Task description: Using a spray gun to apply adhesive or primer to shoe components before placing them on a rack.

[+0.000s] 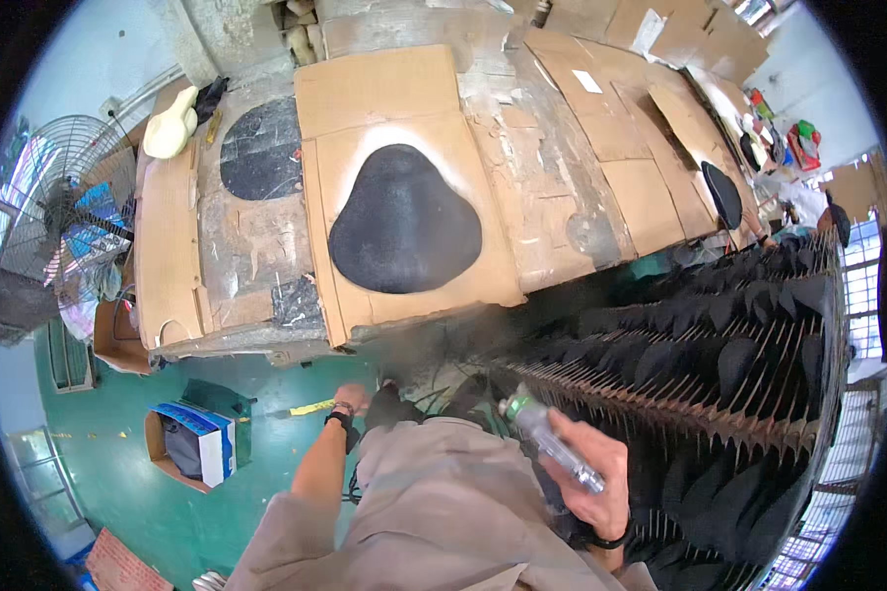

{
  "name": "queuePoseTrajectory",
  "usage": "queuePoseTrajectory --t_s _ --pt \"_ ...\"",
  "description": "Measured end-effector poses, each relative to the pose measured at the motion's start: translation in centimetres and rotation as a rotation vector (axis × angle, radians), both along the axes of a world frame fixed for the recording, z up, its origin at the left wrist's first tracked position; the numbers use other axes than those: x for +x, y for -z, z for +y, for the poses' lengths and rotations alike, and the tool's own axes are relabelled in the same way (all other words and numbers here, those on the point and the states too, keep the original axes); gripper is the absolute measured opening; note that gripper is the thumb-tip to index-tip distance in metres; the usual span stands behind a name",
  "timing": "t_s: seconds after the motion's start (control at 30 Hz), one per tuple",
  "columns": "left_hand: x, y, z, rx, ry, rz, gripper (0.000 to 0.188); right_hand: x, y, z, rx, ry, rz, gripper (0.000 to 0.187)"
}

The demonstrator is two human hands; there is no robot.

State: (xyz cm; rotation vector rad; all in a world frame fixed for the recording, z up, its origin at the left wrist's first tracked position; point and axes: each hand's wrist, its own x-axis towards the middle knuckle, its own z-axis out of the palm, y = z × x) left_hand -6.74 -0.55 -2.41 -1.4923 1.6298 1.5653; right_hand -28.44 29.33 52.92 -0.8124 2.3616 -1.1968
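In my right hand (591, 468) is a silver spray gun (552, 441) with a green ring near its front. My fingers are wrapped around it, and it is held beside my right hip. My left hand (351, 398) hangs low by my left thigh, below the table edge; its fingers are too small and blurred to read. On the table before me, a black rounded three-lobed pad (404, 222) lies flat on a cardboard sheet (379, 94). White overspray rings the pad's upper edge. Neither hand touches the pad.
A rack (660, 424) crowded with black pieces stands close on my right. At left are a wire-guarded fan (64, 197), a cream moulded piece (170, 123) and an open box (192, 448) on the green floor. Another person's hand (754, 225) is at the far right by a black pad (722, 194).
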Motion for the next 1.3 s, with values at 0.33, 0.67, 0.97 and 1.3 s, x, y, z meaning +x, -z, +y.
queuePoseTrajectory --t_s 0.33,0.67,0.97,1.3 --pt "-10.3 -10.2 0.2 -0.258 -0.277 0.464 0.033 0.2 0.2 2.9 0.168 0.172 0.137 0.059" --pt "-22.3 -13.6 -7.0 -0.842 -0.189 0.310 0.034 1.3 -1.0 2.3 -0.017 0.112 0.127 0.054" --pt "-24.9 -14.6 -8.4 -0.998 -0.108 0.311 0.022 2.4 -0.1 3.9 0.006 0.239 0.022 0.052" --pt "-34.7 -19.4 -13.5 0.469 -1.063 0.976 0.005 3.3 3.8 7.8 0.076 0.263 -0.008 0.055"
